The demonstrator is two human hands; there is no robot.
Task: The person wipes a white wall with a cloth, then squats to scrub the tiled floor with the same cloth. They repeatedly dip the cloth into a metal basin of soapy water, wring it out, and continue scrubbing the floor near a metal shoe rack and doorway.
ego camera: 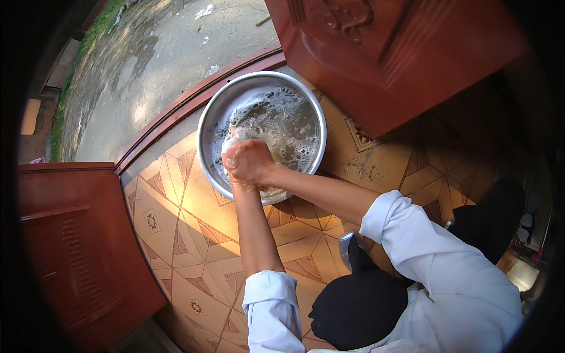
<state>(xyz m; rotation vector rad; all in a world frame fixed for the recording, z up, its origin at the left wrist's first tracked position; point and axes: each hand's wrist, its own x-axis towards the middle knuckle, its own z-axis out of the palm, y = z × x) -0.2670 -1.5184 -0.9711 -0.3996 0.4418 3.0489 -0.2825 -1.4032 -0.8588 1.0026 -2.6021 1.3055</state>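
A round metal basin stands on the tiled floor, holding cloudy, soapy water with foam and bubbles. Both my hands are together over its near left part. My right hand is curled into a fist across my left hand, hiding most of it. Suds cling to the left wrist and to the right hand's fingers. Something white and wet shows just beyond the fist; whether it is cloth or foam is unclear. What either hand holds is hidden.
A red carved door leaf stands close at the basin's right, another at the left. The red door sill runs just behind the basin. Outside lies concrete ground with scraps of litter. Patterned floor tiles extend toward me.
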